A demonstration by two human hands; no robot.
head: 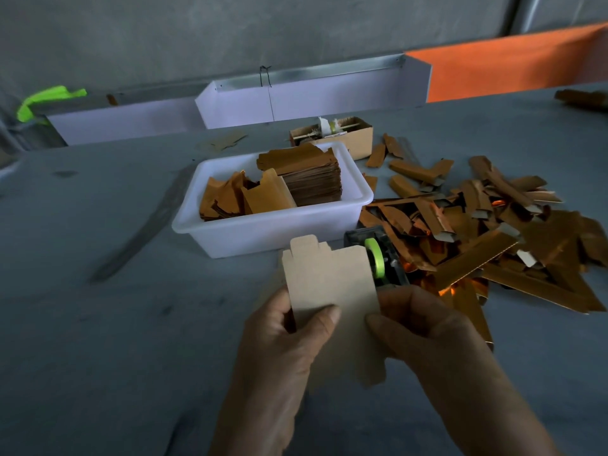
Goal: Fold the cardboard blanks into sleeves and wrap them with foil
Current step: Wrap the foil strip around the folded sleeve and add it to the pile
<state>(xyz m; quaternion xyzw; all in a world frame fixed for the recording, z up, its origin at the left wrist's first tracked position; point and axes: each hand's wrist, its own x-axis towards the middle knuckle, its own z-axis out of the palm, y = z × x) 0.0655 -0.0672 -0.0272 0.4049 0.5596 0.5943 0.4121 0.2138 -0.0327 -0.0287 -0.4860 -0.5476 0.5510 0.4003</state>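
Observation:
A flat tan cardboard blank [329, 278] with notched tabs is held upright above the grey table. My left hand [289, 337] pinches its left edge, thumb on the front. My right hand [427, 330] pinches its right edge, thumb on the front too. Behind it stands a white plastic tub [263, 232] holding a stack of brown blanks [309, 179] and loose copper foil pieces [227, 199]. To the right lies a pile of copper-foil-wrapped sleeves [487, 232].
A black tape dispenser with a green roll [378, 258] sits just behind the blank. A small open cardboard box [348, 136] stands behind the tub. White bins [296, 100] line the far edge, beside an orange panel [513, 70].

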